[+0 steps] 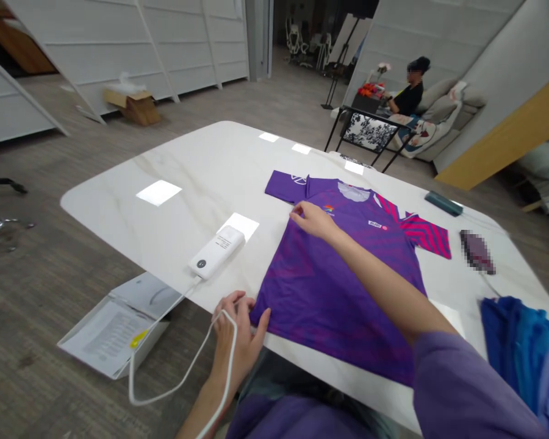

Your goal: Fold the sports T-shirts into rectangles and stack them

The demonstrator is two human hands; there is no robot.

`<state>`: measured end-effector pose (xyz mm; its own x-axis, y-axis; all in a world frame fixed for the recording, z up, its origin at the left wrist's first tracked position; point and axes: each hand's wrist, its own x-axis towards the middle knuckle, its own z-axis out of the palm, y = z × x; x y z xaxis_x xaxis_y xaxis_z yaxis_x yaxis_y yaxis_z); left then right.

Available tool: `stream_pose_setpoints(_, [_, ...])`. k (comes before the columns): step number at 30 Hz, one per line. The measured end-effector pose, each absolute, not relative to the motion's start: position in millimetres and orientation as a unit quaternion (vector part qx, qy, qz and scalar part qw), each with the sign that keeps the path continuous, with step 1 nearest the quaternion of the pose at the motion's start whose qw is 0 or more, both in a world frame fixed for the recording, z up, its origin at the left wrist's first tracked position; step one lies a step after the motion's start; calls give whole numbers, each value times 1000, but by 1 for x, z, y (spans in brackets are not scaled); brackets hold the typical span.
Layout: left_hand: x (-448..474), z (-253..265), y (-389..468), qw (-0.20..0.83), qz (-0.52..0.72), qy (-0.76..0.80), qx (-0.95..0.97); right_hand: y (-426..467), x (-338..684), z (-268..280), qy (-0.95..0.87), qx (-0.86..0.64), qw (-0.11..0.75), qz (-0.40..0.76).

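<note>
A purple short-sleeved jersey point(320, 286) with pink stripes on one sleeve lies spread on the white table, its collar pointing away from me. My left hand point(240, 323) is at the near left corner of its hem, with the fabric corner between thumb and fingers. Reaching across the shirt, my right hand point(313, 218) pinches the left side edge just below the sleeve. My right forearm hides part of the jersey's front.
The marble-patterned table point(201, 164) carries a white power bank point(217, 251) with a white cable looping over my left forearm. To the right are a dark green case point(443, 203), a blurred dark object point(478, 251) and folded blue clothes point(516, 341). A person point(407, 94) sits farther back.
</note>
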<state>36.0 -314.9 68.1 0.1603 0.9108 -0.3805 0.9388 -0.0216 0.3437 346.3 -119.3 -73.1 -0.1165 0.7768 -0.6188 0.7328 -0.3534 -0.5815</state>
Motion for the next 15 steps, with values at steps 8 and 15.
stream_pose_setpoints(8, [33,67,-317,293,-49,653,697,12,261,-180,-517,-719,-28,463])
stream_pose_setpoints(15, [34,67,-316,317,-2,668,673,32,247,-202,-544,-714,-50,439])
